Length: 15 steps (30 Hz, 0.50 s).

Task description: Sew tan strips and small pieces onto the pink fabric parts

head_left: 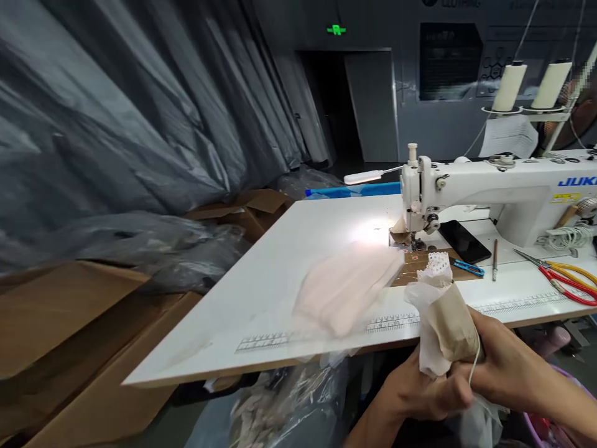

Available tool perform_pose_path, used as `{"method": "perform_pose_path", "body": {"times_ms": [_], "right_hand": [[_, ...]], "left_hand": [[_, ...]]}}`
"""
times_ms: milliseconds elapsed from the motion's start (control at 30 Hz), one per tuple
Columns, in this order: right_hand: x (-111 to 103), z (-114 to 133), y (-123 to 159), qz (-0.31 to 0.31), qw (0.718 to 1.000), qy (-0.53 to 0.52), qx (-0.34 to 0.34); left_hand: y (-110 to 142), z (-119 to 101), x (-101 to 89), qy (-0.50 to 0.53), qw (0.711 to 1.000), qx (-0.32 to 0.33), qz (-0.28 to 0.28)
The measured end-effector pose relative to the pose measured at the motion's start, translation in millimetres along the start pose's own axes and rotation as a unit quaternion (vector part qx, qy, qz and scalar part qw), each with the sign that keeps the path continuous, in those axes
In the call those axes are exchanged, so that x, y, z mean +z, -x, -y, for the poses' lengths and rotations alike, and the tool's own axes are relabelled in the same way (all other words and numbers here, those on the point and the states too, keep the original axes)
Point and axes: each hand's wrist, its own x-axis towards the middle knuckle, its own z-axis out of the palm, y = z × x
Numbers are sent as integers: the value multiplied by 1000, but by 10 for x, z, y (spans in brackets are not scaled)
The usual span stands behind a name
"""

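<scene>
Near the table's front edge, my left hand and my right hand are closed around the lower end of a bundle of beige and white cloth. White lace with small holes shows at its top, and thin white fabric hangs at its left side. A pale cord runs down its right side towards my fingers. What lies inside the bundle is hidden. Left of it, a pale pink piece of fabric lies over the white table, blurred by motion. Behind the bundle stands a white sewing machine, its lamp lighting the tabletop.
A phone, blue thread snips, a thin pencil-like stick and red-and-yellow-handled scissors lie right of the needle. Printed rulers run along the front edge. Cardboard boxes and plastic sheeting stand left; bagged cloth is below.
</scene>
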Motion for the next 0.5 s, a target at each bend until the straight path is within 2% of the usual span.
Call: {"method": "perform_pose_path", "body": {"times_ms": [33,100,200,300,367,433,500], "right_hand": [[20,18,-24,-6,1000,-29,7],[55,18,-69,-21,996,-86,8],[71,-12,-82,-25,983,-179,39],[64,-3,-17,-23,956,-269,117],[68,30,46,-40,941,-301,152],[85,66,100,-46,933,-321,159],[108,87,134,-15,925,-347,154]], "left_hand": [[-11,-90,19,-50,998,9,35],[-38,-235,61,-87,995,24,52],[-73,-286,73,-35,996,35,68],[-100,-160,12,91,994,31,48],[-114,-43,-38,149,989,3,22],[-119,56,-76,148,987,-56,35],[-120,125,-99,127,985,-100,60]]}}
